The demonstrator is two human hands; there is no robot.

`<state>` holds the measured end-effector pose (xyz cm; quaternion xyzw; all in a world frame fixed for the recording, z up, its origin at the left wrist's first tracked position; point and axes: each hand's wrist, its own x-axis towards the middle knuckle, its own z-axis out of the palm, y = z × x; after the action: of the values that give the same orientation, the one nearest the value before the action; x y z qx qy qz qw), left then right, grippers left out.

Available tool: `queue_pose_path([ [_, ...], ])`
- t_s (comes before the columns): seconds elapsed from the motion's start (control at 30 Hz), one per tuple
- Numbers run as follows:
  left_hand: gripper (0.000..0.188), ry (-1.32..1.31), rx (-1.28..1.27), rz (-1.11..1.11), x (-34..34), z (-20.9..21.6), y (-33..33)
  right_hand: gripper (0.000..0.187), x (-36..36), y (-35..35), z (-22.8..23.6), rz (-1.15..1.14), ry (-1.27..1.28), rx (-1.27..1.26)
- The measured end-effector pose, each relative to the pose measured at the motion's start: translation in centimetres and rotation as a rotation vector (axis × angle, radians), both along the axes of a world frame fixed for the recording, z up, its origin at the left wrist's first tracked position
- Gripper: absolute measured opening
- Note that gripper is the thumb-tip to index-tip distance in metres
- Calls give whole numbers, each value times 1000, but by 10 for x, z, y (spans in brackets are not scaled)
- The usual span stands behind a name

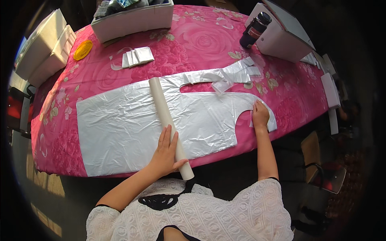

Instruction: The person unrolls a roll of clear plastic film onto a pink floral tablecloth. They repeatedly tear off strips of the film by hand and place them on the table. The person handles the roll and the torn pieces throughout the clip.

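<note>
A thin silvery-white plastic sheet (116,128), with curved cut-outs and strap-like parts at its right end, lies spread on the table. Across its middle rests a long cream-coloured tube (164,105), slanting from the far side to the near edge. My left hand (164,150) lies on the tube's near part, fingers stretched out and thumb apart. At the sheet's right end, beside a rounded cut-out, my right hand (260,114) is closed on the sheet's edge; the fingertips are partly hidden. Bunched plastic strips (235,74) lie at the sheet's far right.
A pink flowered cloth (201,38) covers the table. Farther back are folded white packets (138,57), a yellow round lid-like thing (83,50) and a filled white foam box (132,22). A dark flask (255,30) stands by another white box (281,38). A chair (311,154) is at right.
</note>
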<state>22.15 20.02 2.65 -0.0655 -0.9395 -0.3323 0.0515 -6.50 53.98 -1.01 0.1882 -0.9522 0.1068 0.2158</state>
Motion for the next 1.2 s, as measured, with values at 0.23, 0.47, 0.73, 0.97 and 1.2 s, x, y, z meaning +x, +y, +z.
queue_pose_path([
  [0.23, 84, 42, 19, -3, -7, 4, 1, 17, 66, -86, 53, 22, -246, -343],
  [0.47, 46, -404, 1338, 321, -8, 24, -19, 24, 200, -213, 81, 697, -1094, -824],
  [0.73, 18, -649, 1251, 533, 38, 15, -144, 37, 222, -216, 95, 899, -957, -324],
  [0.97, 14, -714, 778, 698, 93, 34, -235, 50, 223, -193, 108, 401, -1158, 204],
  [1.2, 17, -407, 115, 641, 84, 15, -258, 52, 246, -188, 76, 330, -1175, 17],
])
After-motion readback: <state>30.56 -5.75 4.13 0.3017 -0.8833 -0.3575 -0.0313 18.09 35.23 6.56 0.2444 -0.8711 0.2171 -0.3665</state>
